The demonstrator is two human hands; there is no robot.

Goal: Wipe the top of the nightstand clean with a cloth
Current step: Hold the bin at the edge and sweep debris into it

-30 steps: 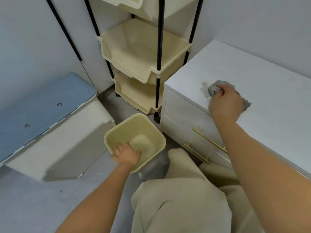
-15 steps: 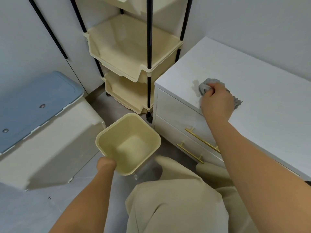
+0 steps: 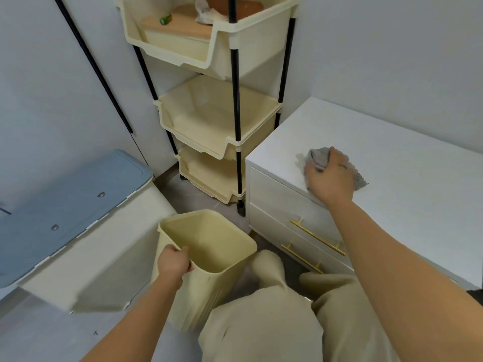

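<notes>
Bin [image 3: 217,246], newly tilted, is being gripped by left hand [image 3: 173,262] while soft cloth [image 3: 317,156] is being clutched, bunched, by right hand [image 3: 330,178] on nightstand [image 3: 392,165].

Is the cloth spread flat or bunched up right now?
Bunched: the grey cloth is crumpled in the right hand, which presses it on the nightstand top.

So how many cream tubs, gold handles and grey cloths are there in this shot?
Cream rack bins: 3
Cream wastebasket: 1
Gold drawer handles: 2
Grey cloth: 1
Total: 7
</notes>
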